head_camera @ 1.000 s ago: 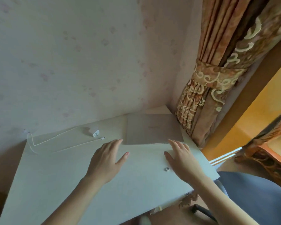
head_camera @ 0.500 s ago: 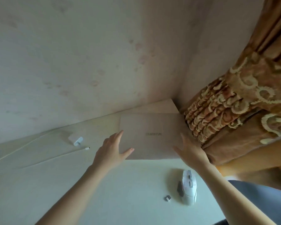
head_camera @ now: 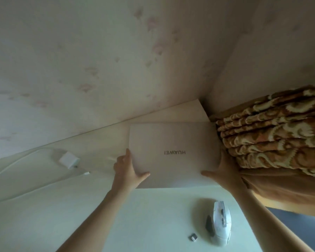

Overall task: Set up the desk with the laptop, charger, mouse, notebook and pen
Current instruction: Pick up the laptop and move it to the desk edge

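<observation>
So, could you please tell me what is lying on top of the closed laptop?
Only the thumbs rest on the laptop: the left hand grips its left edge, the right hand its right edge. The fingers underneath are hidden.

My right hand [head_camera: 224,171] hides the laptop [head_camera: 173,153]'s right edge, and my fingers there are out of sight. The charger [head_camera: 69,159]'s cable [head_camera: 16,165] runs off the left edge.

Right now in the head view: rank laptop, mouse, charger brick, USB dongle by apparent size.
1. laptop
2. mouse, though it lies nearer the camera, which inflates it
3. charger brick, farther back, so its gap to the mouse is unsure
4. USB dongle, clearly smallest
</observation>
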